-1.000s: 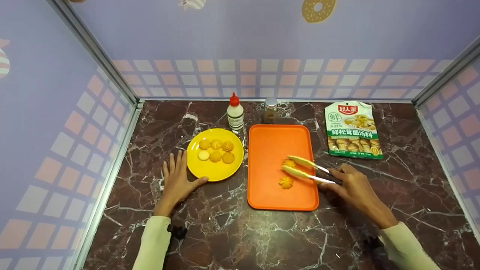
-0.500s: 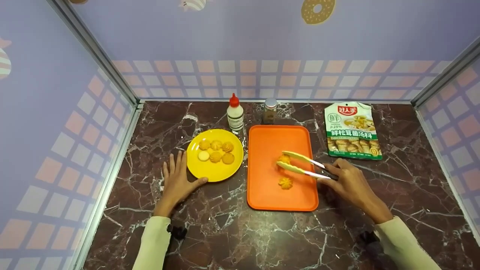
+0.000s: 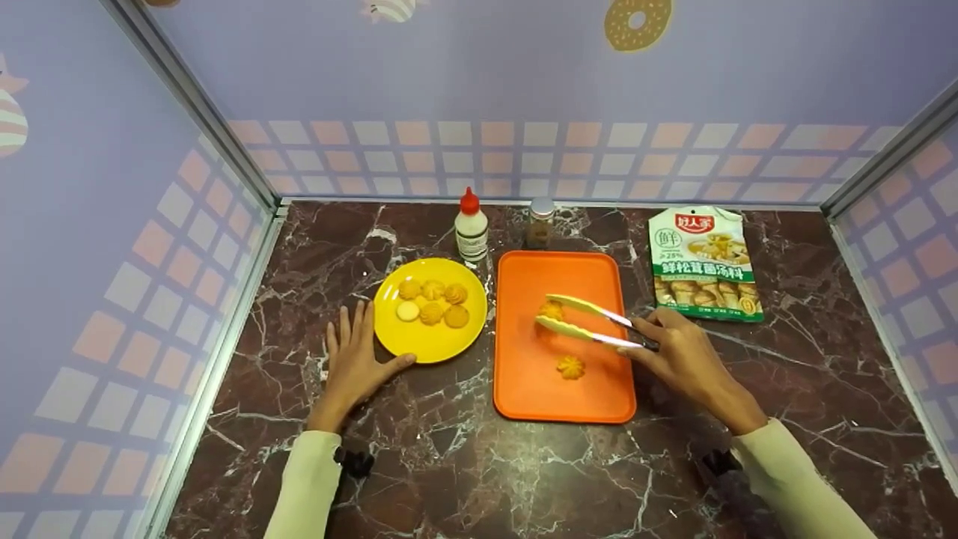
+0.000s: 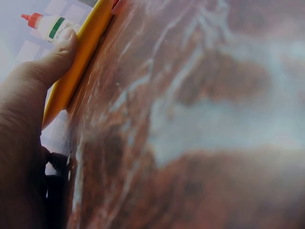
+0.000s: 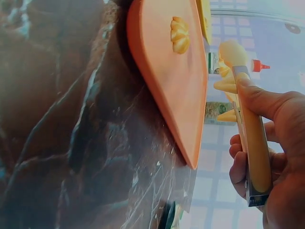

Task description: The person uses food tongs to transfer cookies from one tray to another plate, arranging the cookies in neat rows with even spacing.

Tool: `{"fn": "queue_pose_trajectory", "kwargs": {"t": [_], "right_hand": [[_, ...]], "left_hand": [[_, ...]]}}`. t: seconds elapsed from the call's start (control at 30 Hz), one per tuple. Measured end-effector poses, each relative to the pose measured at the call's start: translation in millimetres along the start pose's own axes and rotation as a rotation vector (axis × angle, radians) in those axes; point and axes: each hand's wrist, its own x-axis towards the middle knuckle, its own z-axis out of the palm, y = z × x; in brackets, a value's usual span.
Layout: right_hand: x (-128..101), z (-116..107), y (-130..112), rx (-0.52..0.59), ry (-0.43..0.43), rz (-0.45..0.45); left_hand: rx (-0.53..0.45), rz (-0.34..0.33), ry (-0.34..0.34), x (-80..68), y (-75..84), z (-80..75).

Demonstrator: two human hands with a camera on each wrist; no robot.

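My right hand [image 3: 682, 358] grips a pair of tongs [image 3: 584, 334] with yellow scalloped tips. Between the tips is a ridged golden cookie [image 3: 552, 309], raised above the orange tray [image 3: 524, 393]; in the right wrist view the tongs [image 5: 257, 148] partly hide it. A flower-shaped cookie [image 3: 570, 367] lies on the tray below them. At the left, my left hand [image 3: 353, 368] rests beside a yellow plate [image 3: 434, 349], fingers straight and spread, thumb at the near rim. On that plate sit several cookies [image 3: 431, 312], mostly ridged, some smooth.
Behind the plate stands a red-capped squeeze bottle [image 3: 471, 233]. A small spice jar [image 3: 540, 223] is right behind the tray. A green and white food pouch [image 3: 705, 262] lies at the back right. Patterned wall panels [image 3: 509, 75] enclose the marble-look table [image 3: 479, 479].
The right hand has moved left and slightly away from me, carrying the cookie in the tongs leftward over the tray. The left hand and plate have stayed put.
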Motion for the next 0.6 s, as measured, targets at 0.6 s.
{"fn": "queue_pose_trajectory", "kwargs": {"t": [0.6], "right_hand": [[25.5,11.3,-8.3,0.04,0.033,-0.052]], "left_hand": [[0.008,0.0,-0.002,0.0,0.2,0.5]]}}
